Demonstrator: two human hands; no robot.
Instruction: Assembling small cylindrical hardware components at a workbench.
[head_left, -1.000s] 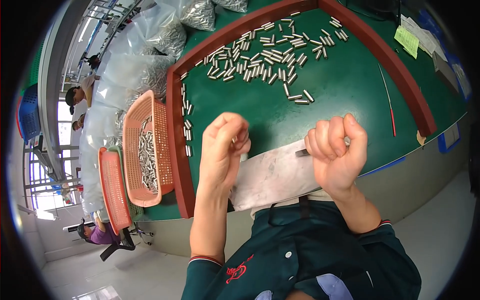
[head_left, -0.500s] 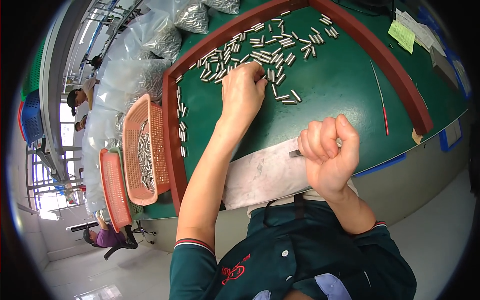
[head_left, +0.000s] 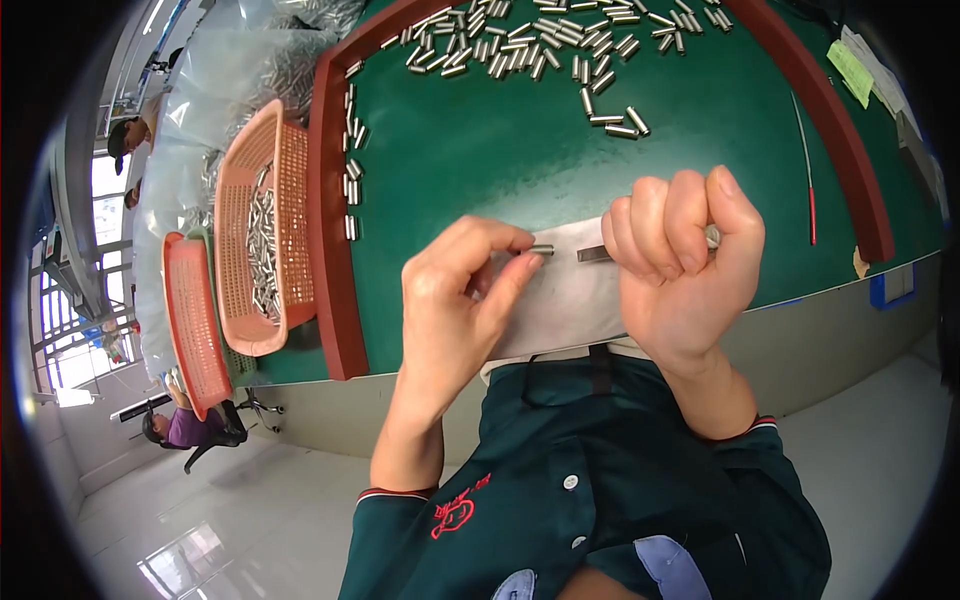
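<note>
Between the thumb and forefinger of my left hand (head_left: 455,295) is a small metal cylinder (head_left: 543,250), pinched so that its end points right. My right hand (head_left: 680,240) is closed in a fist around a tool with a flat grey metal tip (head_left: 593,255). That tip faces the cylinder, a short gap apart; the rest of the tool is mostly hidden by my fingers. Beneath both hands lies a stained whitish cloth (head_left: 590,310) at the table's front edge. Many similar cylinders (head_left: 560,35) are scattered on the green tabletop (head_left: 480,160) farther back.
A dark red raised rim (head_left: 330,200) borders the work area. Left of it stand an orange basket (head_left: 232,200) with metal cylinders, a redder basket (head_left: 195,330) and clear bags (head_left: 215,85). A thin red-handled tool (head_left: 811,205) lies at right. People are visible far left.
My left hand has come back from the scattered cylinders toward my right hand, with one cylinder pinched in its fingers. The right fist keeps its hold; the whole view has shifted.
</note>
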